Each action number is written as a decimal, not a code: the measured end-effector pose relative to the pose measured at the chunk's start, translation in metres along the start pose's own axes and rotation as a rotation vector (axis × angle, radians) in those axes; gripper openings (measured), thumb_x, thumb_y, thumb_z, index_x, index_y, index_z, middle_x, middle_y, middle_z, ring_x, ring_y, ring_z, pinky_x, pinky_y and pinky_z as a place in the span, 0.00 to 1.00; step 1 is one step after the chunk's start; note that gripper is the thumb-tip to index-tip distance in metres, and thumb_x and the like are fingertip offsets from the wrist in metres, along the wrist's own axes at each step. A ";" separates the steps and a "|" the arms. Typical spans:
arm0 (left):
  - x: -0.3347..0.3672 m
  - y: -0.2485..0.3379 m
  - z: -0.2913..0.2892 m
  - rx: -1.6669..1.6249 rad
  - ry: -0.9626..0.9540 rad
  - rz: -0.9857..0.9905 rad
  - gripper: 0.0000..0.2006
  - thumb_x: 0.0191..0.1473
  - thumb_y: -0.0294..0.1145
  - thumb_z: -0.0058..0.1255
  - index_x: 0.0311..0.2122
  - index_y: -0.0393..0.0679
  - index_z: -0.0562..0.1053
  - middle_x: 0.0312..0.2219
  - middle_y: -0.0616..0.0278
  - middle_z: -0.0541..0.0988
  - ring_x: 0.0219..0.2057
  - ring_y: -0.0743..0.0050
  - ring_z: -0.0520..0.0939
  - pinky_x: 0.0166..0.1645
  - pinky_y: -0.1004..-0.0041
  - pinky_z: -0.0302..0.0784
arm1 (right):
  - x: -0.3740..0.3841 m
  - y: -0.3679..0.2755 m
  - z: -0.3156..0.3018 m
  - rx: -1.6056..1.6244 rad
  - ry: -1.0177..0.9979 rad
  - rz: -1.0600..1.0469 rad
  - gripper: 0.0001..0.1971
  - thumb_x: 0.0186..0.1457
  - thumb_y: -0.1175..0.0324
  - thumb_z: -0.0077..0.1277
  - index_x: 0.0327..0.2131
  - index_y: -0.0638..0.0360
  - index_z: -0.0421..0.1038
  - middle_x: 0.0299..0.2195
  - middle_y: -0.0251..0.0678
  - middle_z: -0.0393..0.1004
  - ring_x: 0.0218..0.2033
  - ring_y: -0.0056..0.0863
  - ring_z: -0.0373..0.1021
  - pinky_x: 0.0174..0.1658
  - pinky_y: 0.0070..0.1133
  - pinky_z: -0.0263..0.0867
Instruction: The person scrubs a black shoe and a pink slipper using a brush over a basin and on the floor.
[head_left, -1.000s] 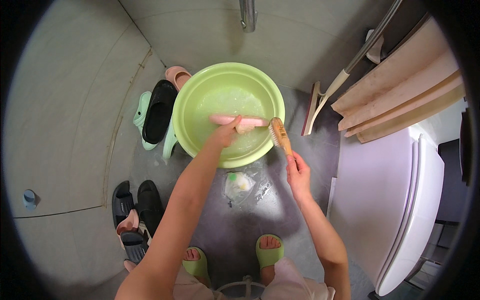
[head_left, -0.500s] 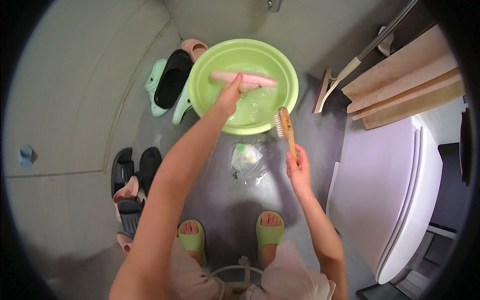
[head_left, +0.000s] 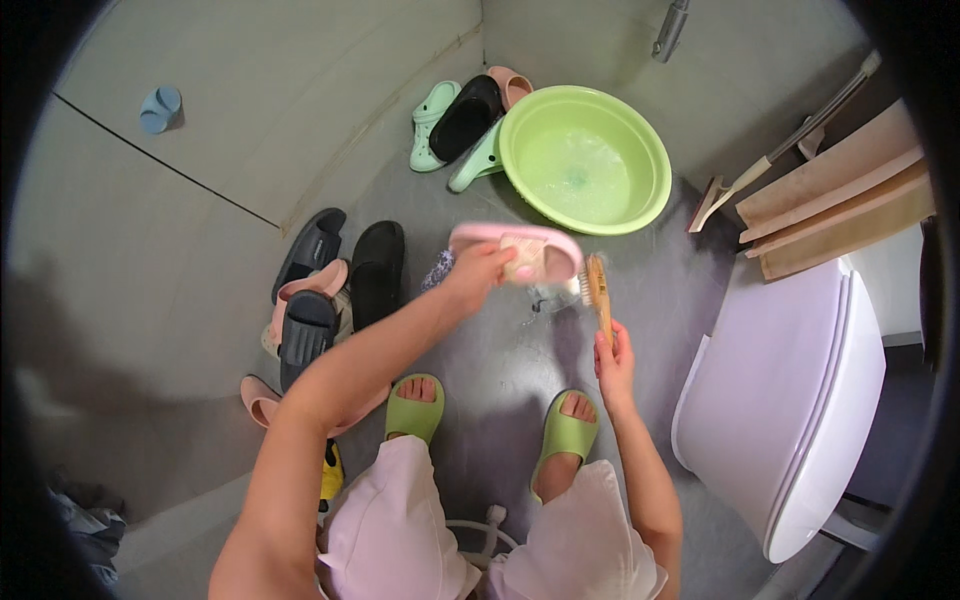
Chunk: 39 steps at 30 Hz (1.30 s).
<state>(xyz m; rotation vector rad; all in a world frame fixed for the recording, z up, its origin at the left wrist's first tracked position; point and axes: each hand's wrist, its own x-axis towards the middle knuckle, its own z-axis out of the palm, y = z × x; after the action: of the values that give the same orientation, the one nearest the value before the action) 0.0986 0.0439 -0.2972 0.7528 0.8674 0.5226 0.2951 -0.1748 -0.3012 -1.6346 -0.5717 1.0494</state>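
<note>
My left hand (head_left: pixel 482 275) grips a pink slide slipper (head_left: pixel 552 256) by its strap side, holding it up over the floor. In my right hand (head_left: pixel 614 362) is a wooden-handled scrub brush (head_left: pixel 599 290), held upright with pale bristles facing left. The bristle side is close to the slipper's right end; whether they touch I cannot tell. Beyond the slipper stands a light green basin (head_left: pixel 525 198) with sudsy water in it. A clear plastic bag (head_left: pixel 552 297) lies on the floor, partly hidden behind the slipper and brush.
Mint clogs (head_left: pixel 425 130) and a black slipper (head_left: pixel 467 118) stand left of the basin. More slippers, including a black one (head_left: pixel 378 265), line the left wall. A white toilet (head_left: pixel 770 390) is at the right, with a squeegee (head_left: pixel 745 182) beyond it. My feet wear green slides (head_left: pixel 570 437).
My left hand has brought the pink slipper out of the basin, nearer to me and beside the brush. The view has shifted, showing more of the left wall. My right hand still holds the brush.
</note>
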 end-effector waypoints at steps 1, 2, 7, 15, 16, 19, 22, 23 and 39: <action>-0.005 -0.024 -0.011 -0.132 0.068 -0.025 0.12 0.59 0.34 0.54 0.45 0.40 0.75 0.37 0.66 0.78 0.35 0.80 0.76 0.40 0.77 0.71 | -0.004 0.002 -0.003 -0.060 -0.009 0.013 0.15 0.64 0.64 0.49 0.51 0.55 0.66 0.23 0.22 0.64 0.21 0.11 0.57 0.24 0.13 0.54; -0.004 -0.056 -0.040 -0.190 0.135 -0.039 0.11 0.59 0.34 0.54 0.44 0.41 0.74 0.37 0.66 0.78 0.36 0.78 0.76 0.40 0.76 0.73 | -0.006 0.009 -0.002 -0.059 -0.023 0.017 0.15 0.64 0.64 0.49 0.51 0.55 0.66 0.23 0.22 0.64 0.21 0.11 0.57 0.24 0.13 0.54; -0.009 -0.105 -0.040 -0.489 0.453 -0.161 0.09 0.60 0.31 0.53 0.43 0.42 0.71 0.38 0.63 0.75 0.40 0.74 0.77 0.41 0.74 0.76 | 0.002 0.036 -0.033 -0.333 0.107 -0.097 0.16 0.64 0.63 0.48 0.52 0.60 0.66 0.28 0.27 0.70 0.28 0.20 0.65 0.32 0.22 0.63; 0.003 -0.135 -0.070 0.059 0.681 -0.073 0.14 0.55 0.24 0.50 0.47 0.41 0.68 0.44 0.56 0.73 0.45 0.67 0.75 0.49 0.69 0.73 | 0.048 0.052 -0.003 -0.484 0.142 -0.118 0.20 0.64 0.61 0.46 0.56 0.58 0.63 0.26 0.40 0.72 0.26 0.29 0.68 0.33 0.26 0.66; 0.003 -0.129 -0.053 0.241 0.767 -0.056 0.15 0.54 0.24 0.50 0.48 0.40 0.68 0.45 0.55 0.72 0.47 0.66 0.75 0.50 0.69 0.73 | 0.051 0.052 -0.007 -0.551 0.158 -0.142 0.21 0.65 0.62 0.45 0.59 0.56 0.62 0.27 0.43 0.73 0.26 0.34 0.71 0.33 0.29 0.67; 0.001 -0.111 -0.011 0.547 0.527 0.222 0.20 0.51 0.23 0.52 0.51 0.39 0.67 0.50 0.52 0.70 0.52 0.59 0.73 0.54 0.64 0.70 | 0.062 0.066 -0.001 -0.632 0.292 -0.365 0.24 0.65 0.63 0.43 0.63 0.51 0.57 0.30 0.49 0.75 0.29 0.46 0.73 0.36 0.36 0.68; 0.019 -0.107 0.006 1.270 -0.130 0.572 0.26 0.52 0.28 0.53 0.57 0.40 0.64 0.59 0.52 0.65 0.58 0.53 0.69 0.59 0.60 0.66 | 0.063 0.076 0.017 -0.786 0.179 -0.447 0.28 0.64 0.64 0.44 0.66 0.44 0.53 0.32 0.50 0.74 0.30 0.51 0.73 0.35 0.41 0.69; 0.025 -0.109 0.013 1.488 -0.205 0.485 0.30 0.53 0.31 0.52 0.62 0.42 0.59 0.62 0.51 0.60 0.62 0.54 0.63 0.64 0.60 0.60 | 0.063 0.080 0.020 -0.915 0.073 -0.464 0.29 0.63 0.64 0.44 0.67 0.42 0.52 0.32 0.49 0.73 0.29 0.51 0.73 0.33 0.41 0.70; 0.038 -0.139 0.004 1.904 -0.366 0.480 0.34 0.53 0.35 0.48 0.66 0.43 0.57 0.68 0.50 0.51 0.69 0.56 0.51 0.70 0.60 0.47 | 0.080 0.094 0.010 -0.998 0.242 -0.417 0.33 0.62 0.68 0.44 0.68 0.37 0.46 0.30 0.52 0.72 0.25 0.51 0.72 0.29 0.42 0.69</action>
<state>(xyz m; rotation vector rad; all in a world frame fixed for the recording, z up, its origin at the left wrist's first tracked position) 0.1375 -0.0197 -0.4201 2.7226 0.6257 -0.2387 0.3137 -0.1367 -0.4179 -2.2879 -1.3311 0.2099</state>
